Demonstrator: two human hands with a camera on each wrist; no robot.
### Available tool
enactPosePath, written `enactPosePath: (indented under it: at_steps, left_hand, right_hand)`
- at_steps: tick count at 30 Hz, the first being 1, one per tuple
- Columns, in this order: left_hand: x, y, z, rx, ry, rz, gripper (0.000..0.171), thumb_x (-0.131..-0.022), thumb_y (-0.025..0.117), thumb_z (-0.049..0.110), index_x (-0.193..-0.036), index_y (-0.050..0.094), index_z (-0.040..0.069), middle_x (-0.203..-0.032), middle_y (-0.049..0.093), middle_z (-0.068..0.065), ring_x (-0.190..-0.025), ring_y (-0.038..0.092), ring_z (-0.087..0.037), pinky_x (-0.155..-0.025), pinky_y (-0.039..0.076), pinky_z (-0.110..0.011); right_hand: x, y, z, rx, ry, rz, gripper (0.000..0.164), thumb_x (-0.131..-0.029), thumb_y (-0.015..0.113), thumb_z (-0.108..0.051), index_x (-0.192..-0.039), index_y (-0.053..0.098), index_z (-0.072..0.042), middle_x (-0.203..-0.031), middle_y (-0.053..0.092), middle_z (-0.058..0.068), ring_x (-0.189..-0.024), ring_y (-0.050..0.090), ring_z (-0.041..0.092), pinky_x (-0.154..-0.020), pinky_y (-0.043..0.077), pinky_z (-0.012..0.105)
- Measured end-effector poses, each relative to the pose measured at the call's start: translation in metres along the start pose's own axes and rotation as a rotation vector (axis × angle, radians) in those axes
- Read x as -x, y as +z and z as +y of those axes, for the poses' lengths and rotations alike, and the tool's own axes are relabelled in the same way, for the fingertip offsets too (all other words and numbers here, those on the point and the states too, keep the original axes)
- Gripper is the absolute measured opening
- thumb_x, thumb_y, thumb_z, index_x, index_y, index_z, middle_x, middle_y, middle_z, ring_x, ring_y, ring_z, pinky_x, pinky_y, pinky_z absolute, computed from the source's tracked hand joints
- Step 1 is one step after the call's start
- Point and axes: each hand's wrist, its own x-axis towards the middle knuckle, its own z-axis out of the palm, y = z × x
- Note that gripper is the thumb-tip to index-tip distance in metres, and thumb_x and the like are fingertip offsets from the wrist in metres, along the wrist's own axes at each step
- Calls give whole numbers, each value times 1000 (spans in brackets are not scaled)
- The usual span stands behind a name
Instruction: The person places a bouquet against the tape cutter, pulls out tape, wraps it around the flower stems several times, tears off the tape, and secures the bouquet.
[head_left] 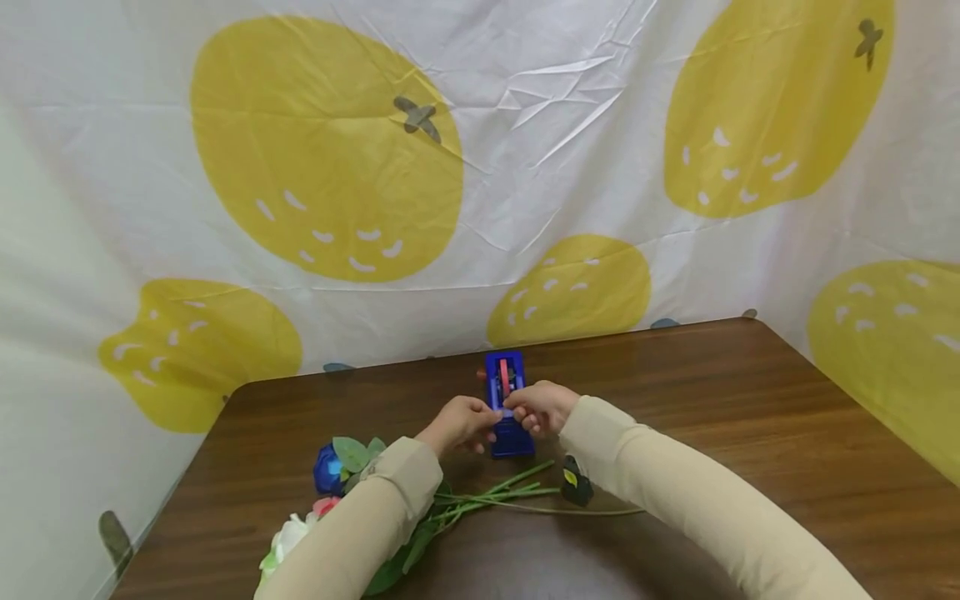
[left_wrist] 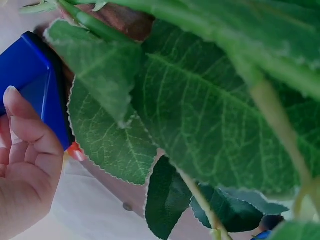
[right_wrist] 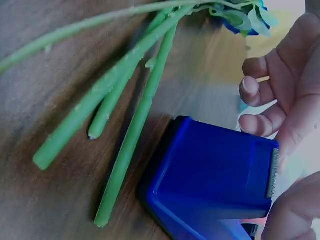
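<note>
A blue tape dispenser (head_left: 513, 440) with a red roll core (head_left: 504, 377) stands on the table, its toothed cutting edge (right_wrist: 273, 173) visible from the right wrist. Both hands meet over its front part. My left hand (head_left: 462, 422) pinches a small clear piece of tape (head_left: 507, 412) at the cutter, thumb against forefinger, the other fingers loosely bent. From the other side my right hand (head_left: 546, 406) pinches the tape too, its fingers curled. The tape itself is thin and barely shows. Artificial flowers lie nearer, their green stems (right_wrist: 120, 165) ending close by the dispenser.
Beneath the left forearm lie a blue flower (head_left: 327, 469), a white flower (head_left: 291, 537) and green leaves (left_wrist: 200, 120). A small black object with a yellow mark (head_left: 576, 482) is below the right wrist. A lemon-patterned curtain (head_left: 480, 200) stands behind the brown table (head_left: 720, 400).
</note>
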Motion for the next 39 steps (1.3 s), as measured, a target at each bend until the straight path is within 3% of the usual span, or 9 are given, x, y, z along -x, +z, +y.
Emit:
enactPosePath:
  at_steps: [6,14,22,28,31,33,39]
  left_hand:
    - [0,1,1,-48,12,12,20,-91,57,20,-80,61,3,-70,65,-8,-44,48,-11,-43,36,-23]
    - [2,0,0,-37,26,17,23,-91,57,22,-85,61,0,-67,62,-5,-44,48,-11,-43,37,-23]
    - [5,0,0,-55,26,15,23,-91,56,24,-81,60,4,-67,63,-4,-46,51,-12,-46,41,-28]
    - [6,-1,0,-104,27,32,24,-93,54,24,-82,59,2,-68,61,-5,-51,53,-15,-49,43,-29]
    - [10,-2,-3,-177,80,28,27,-93,53,23,-81,58,-1,-68,59,-7,-55,52,-15,-52,46,-30]
    - [15,-3,-8,-262,129,-13,29,-91,56,24,-77,59,-2,-66,58,-6,-56,49,-14,-52,45,-28]
    - [35,1,-19,-690,204,-261,29,-74,75,34,-71,60,10,-67,53,4,-59,45,-9,-53,37,-25]
  right_hand:
    - [10,2,6,-4,-16,-31,20,-91,47,-10,-71,46,-9,-52,37,-6,-42,29,2,-41,26,16]
    - [37,10,17,-36,-43,-91,13,-90,49,-9,-77,49,-6,-53,39,-5,-42,30,3,-41,28,16]
    - [63,17,37,-15,-57,-211,16,-92,48,-12,-76,52,-9,-54,43,-7,-42,33,2,-43,30,16]
    - [67,20,44,5,-58,-219,21,-93,47,-12,-73,52,-11,-54,44,-6,-43,32,3,-44,30,17]
    - [67,20,46,5,-56,-213,20,-93,47,-12,-73,52,-11,-55,44,-6,-44,33,3,-44,31,17]
    - [68,20,46,10,-52,-203,20,-92,48,-12,-73,52,-11,-55,44,-6,-44,33,3,-44,31,17]
    - [70,17,49,39,-45,-185,23,-93,46,-12,-71,51,-11,-55,44,-6,-44,34,3,-45,33,17]
